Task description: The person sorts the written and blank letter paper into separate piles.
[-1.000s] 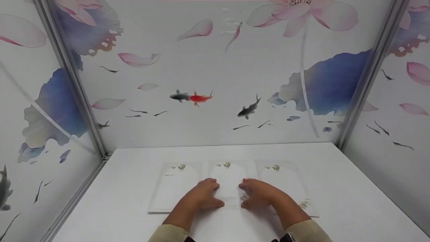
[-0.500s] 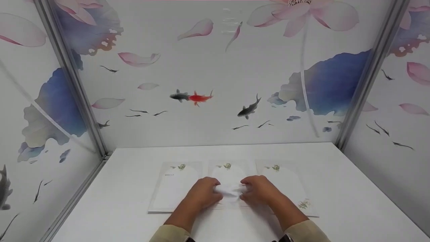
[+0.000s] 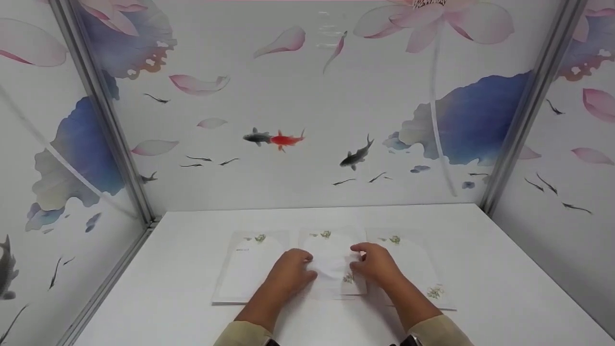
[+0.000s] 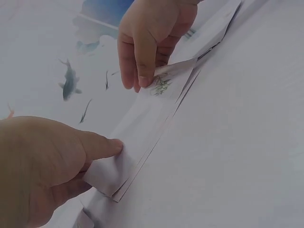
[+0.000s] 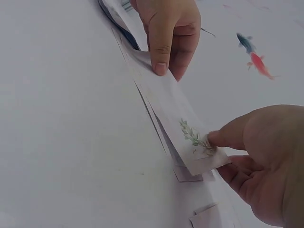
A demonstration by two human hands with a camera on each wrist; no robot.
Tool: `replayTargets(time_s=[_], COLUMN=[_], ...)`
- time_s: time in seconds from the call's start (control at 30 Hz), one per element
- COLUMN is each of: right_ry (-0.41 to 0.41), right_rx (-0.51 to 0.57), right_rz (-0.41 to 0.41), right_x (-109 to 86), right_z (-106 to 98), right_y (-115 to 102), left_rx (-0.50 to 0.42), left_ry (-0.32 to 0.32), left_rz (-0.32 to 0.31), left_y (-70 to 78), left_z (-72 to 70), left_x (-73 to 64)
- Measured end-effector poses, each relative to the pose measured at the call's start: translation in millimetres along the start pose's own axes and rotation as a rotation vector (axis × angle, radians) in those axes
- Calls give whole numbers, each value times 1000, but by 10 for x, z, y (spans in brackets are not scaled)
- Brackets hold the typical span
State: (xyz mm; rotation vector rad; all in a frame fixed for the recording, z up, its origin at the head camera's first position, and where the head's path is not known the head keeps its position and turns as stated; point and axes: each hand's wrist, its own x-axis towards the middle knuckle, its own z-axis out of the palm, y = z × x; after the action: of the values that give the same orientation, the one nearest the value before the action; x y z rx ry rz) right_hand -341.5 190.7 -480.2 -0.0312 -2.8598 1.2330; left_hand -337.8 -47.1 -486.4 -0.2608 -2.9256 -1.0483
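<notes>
A white sheet of paper [image 3: 331, 262] with a printed plant sprig near its lower right corner lies slightly bowed over the middle paper stack [image 3: 307, 294]. My left hand [image 3: 290, 273] pinches its left edge, thumb on top and fingers underneath. At the opposite edge my right hand [image 3: 377, 265] pinches the sheet beside the sprig. In the right wrist view the sheet [image 5: 166, 97] stands raised off the layer below, its near corner lifted. The left wrist view shows the same sheet [image 4: 142, 121] stretched between both thumbs.
A left paper stack [image 3: 250, 274] and a right paper stack [image 3: 408, 264] flank the middle one on the white table [image 3: 168, 288]. White panels [image 3: 307, 96] printed with lotus flowers and fish enclose the table at the back and both sides.
Both hands have moved slightly away from me, the right also rightward. The sheet, strongly bowed between them half a second ago, is now flatter and set to the right over the stack.
</notes>
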Motion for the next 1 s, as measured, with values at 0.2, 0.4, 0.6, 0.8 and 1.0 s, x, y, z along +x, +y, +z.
replayTargets(time_s=[0.2, 0.4, 0.6, 0.8, 1.0], right_ry=[37, 66, 76, 90, 73], right_rx=[97, 174, 233, 272, 300], right_rz=[51, 66, 79, 70, 102], right_x=[41, 51, 55, 60, 45], right_z=[10, 0, -3, -35, -166], right_y=[12, 24, 35, 54, 104], left_rx=[-107, -243, -305, -299, -367], left_ry=[92, 164, 206, 223, 192], left_rz=[-87, -188, -227, -229, -223], left_y=[25, -32, -100, -54, 28], left_z=[-9, -46, -72, -67, -38], left_x=[28, 88, 120, 108, 108])
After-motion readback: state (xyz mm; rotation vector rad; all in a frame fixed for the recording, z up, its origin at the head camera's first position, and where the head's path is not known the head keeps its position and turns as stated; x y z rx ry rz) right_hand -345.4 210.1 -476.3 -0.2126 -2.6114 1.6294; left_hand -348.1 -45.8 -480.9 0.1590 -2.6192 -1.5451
